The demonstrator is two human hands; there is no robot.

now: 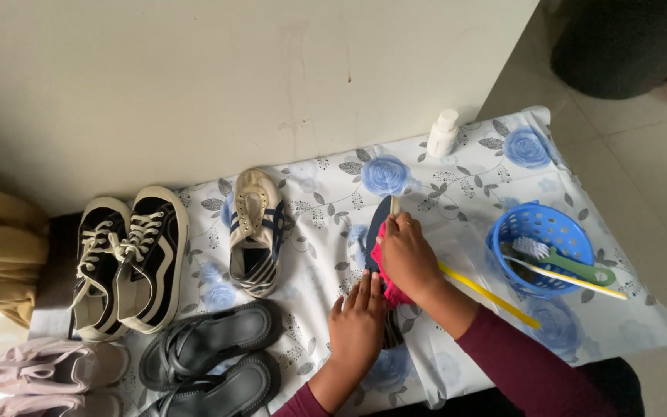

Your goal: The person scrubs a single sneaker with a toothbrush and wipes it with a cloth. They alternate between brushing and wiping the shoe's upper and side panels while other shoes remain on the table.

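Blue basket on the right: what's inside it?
The blue basket holds a green-handled brush with white bristles, and a thin white stick lies across it, poking past the rim. The basket floor beneath them is mostly hidden.

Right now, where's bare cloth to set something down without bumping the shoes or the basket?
Bare cloth lies between the white bottle and the blue basket, and between the striped shoe and the hands. The left side is crowded: black sneakers, grey sandals.

sleeves: long, dark maroon, reaching to both wrists
right hand: thin ring on one finger
left hand: bare, no jewellery visible
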